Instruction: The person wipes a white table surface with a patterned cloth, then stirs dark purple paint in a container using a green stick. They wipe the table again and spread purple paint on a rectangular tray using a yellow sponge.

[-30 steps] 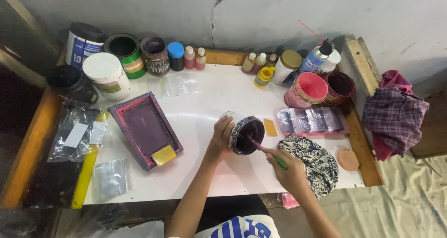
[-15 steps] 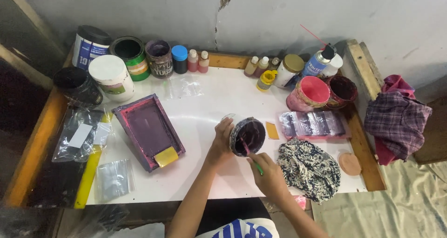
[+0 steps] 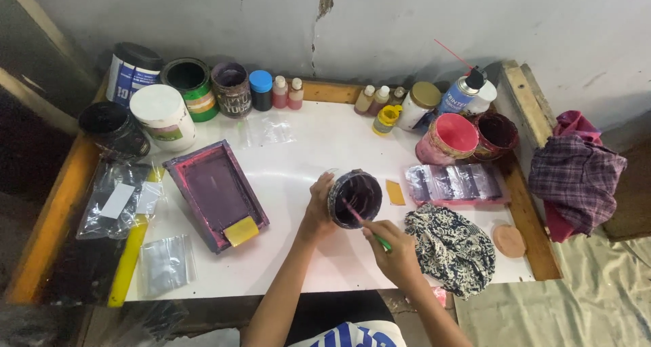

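My left hand [image 3: 319, 201] grips the side of a small round tub [image 3: 355, 198] of dark purple paint, tilted toward me on the white tabletop [image 3: 305, 150]. My right hand [image 3: 395, 252] holds a thin green-handled stick [image 3: 369, 228] whose pink-stained end dips into the tub. A black-and-white patterned cloth [image 3: 451, 248] lies just right of my right hand.
A purple-stained framed screen [image 3: 213, 191] with a yellow sponge block [image 3: 241, 230] lies at left. Tins, jars and small bottles line the back edge; a pink tub [image 3: 451, 135] and spray can [image 3: 460, 92] stand back right. Plastic bags [image 3: 122, 198] lie at left, a checked cloth [image 3: 576, 174] at right.
My right hand has moved left and nearer the tub, swinging the stick's tip around inside it. The tub has tipped slightly more upright in my left hand.
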